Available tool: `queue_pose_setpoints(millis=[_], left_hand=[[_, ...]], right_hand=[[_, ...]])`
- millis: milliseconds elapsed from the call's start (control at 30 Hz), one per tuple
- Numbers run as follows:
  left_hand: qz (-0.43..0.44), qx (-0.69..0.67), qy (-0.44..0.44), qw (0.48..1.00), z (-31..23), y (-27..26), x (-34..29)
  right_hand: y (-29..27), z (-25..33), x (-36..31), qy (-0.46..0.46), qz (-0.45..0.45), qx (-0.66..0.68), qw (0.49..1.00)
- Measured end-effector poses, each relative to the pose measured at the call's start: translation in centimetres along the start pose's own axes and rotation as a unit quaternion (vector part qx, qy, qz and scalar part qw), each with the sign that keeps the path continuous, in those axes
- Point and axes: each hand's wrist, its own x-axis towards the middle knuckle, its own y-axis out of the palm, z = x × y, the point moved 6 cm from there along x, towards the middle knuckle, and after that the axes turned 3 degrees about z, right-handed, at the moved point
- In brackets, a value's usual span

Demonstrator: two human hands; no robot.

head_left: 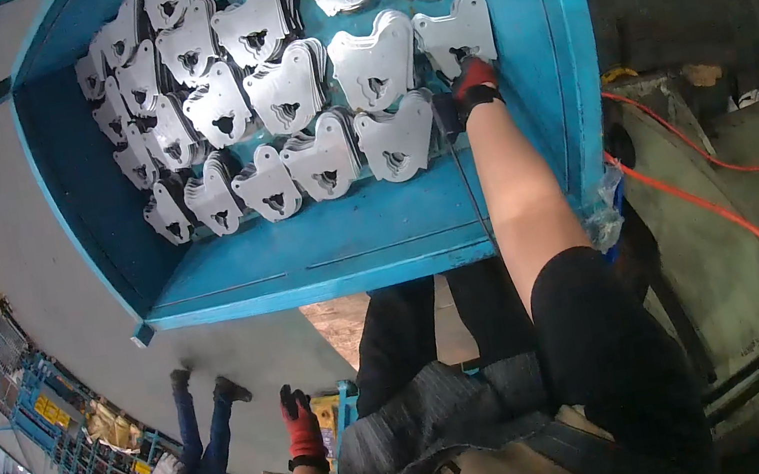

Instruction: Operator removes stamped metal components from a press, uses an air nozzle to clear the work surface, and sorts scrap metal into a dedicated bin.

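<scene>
My right hand, in a red and black glove, reaches into a blue metal bin. Its fingers are bent at the cut-out along the lower edge of a silvery metal plate, on the right side of the bin; the fingertips are partly hidden. A small dark block with a thin cord sits close beside that wrist. Stacks of similar shaped plates stand in rows to the left. My left hand, gloved alike, hangs outside the bin near my waist, holding nothing, fingers apart.
Orange hoses run across the greenish surface to the right of the bin. Crumpled clear plastic clings to its near right corner. At lower left, another person stands on the grey floor by blue racks.
</scene>
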Motion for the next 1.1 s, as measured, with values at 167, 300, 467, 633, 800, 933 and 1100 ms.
queue_pose_setpoints(millis=[167,300,467,633,800,933,1100], left_hand=[[0.092,0.003,0.053,0.994,-4.2,4.8,1.7],[0.092,-0.016,0.043,0.995,-4.8,4.0,-0.7],[0.088,-0.059,0.092,0.99,-10.2,3.0,-3.8],[0.201,-0.007,0.174,0.964,-17.9,5.2,-7.1],[0.361,-0.048,0.218,0.906,-26.3,11.4,-11.5],[0.498,0.049,0.322,0.804,-33.3,15.0,-16.9],[0.496,0.223,0.477,0.69,-38.2,19.1,-16.0]], right_hand=[[0.1,-3.9,1.4,-0.013,-0.071,0.06,0.996],[0.5,-0.1,-5.6,0.173,0.153,0.775,0.588],[-10.4,1.5,-18.9,0.074,0.117,0.895,0.423],[-24.7,2.8,-35.7,-0.049,0.085,0.789,0.607],[-35.4,1.9,-54.0,-0.066,-0.078,0.476,0.874],[-34.9,-1.6,-67.9,-0.02,-0.181,0.352,0.918],[-30.4,-6.1,-81.3,0.098,-0.203,0.372,0.9]])
